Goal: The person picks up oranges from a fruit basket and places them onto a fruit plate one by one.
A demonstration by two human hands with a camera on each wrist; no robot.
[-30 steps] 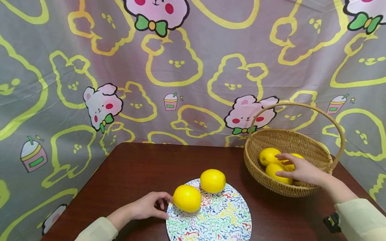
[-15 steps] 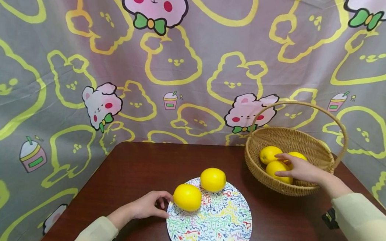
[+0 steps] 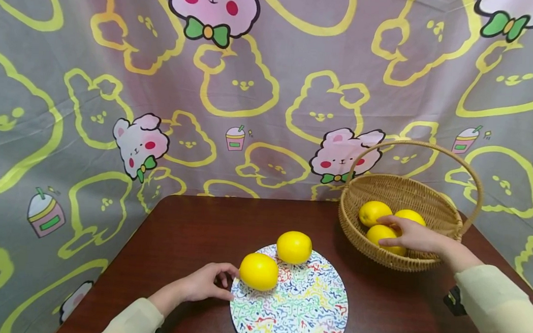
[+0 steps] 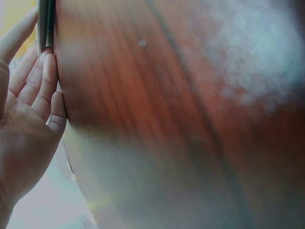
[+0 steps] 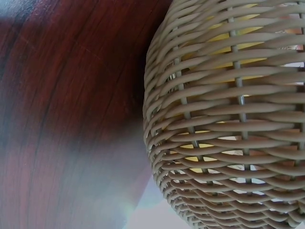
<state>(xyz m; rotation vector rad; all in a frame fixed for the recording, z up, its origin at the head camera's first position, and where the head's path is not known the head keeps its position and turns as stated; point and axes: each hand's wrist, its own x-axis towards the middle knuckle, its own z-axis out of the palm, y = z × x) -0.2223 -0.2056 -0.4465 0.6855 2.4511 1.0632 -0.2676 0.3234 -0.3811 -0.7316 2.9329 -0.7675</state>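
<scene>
In the head view my right hand (image 3: 412,233) reaches over the wicker basket's (image 3: 402,187) rim, thumb and fingers curled round the front lemon (image 3: 385,243). Behind it lie two more lemons, one at the left (image 3: 373,213) and one at the right (image 3: 411,216). My left hand (image 3: 204,283) lies at the left rim of a round patterned plate (image 3: 296,311), its thumb and fingertips touching the edge. Close to those fingers a lemon (image 3: 258,271) sits on the plate, and another lemon (image 3: 294,247) rests near its far rim. The left wrist view shows the fingers (image 4: 47,83) rather straight against the edge.
A dark wooden table (image 3: 208,224) bears everything. The basket's arched handle (image 3: 414,144) rises beside my right arm. A patterned cloth (image 3: 271,95) hangs behind and to both sides. Seen from the right wrist, the woven basket wall (image 5: 228,114) hides the hand and most of the lemons.
My right hand has settled slightly lower on the front lemon, and the basket has shifted a little to the right. My left hand, the plate and its lemons hold their places.
</scene>
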